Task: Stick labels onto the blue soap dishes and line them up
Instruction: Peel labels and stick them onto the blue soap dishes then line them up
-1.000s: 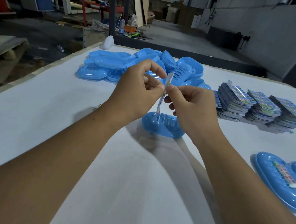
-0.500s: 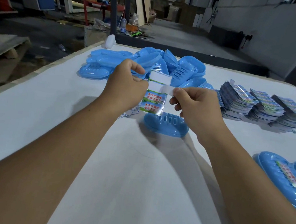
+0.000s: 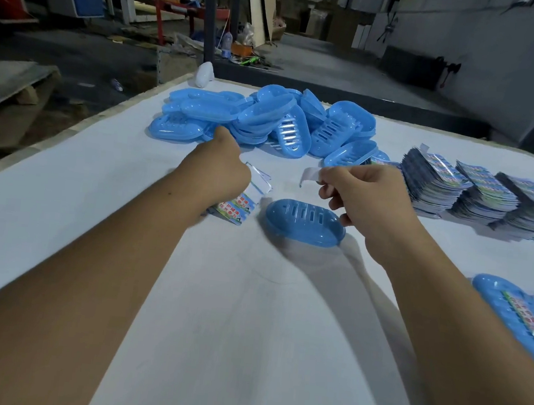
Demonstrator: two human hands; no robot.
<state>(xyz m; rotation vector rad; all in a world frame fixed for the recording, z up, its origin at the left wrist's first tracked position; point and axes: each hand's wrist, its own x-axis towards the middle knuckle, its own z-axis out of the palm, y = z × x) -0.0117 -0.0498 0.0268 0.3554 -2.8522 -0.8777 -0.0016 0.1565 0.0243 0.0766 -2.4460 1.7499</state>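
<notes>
Fingers (image 3: 325, 179) of the right hand (image 3: 368, 200) pinch a peeled white backing strip (image 3: 309, 174); left hand (image 3: 220, 168) fingers, curled, hold the label (image 3: 237, 207).

Label hangs just left of the single blue soap dish (image 3: 304, 222) on the tabletop (image 3: 248, 315), apart from it. Judgement: label is thin, limp film, sticky where exposed, best held by its edge; dish is light, stiff plastic, likely to slide when pressed. Label print is red characters on white bands, not legible. Unlabelled dish pile (image 3: 267, 120) lies beyond; label stacks (image 3: 475, 196) right; labelled dish (image 3: 515, 324) near right.
</notes>
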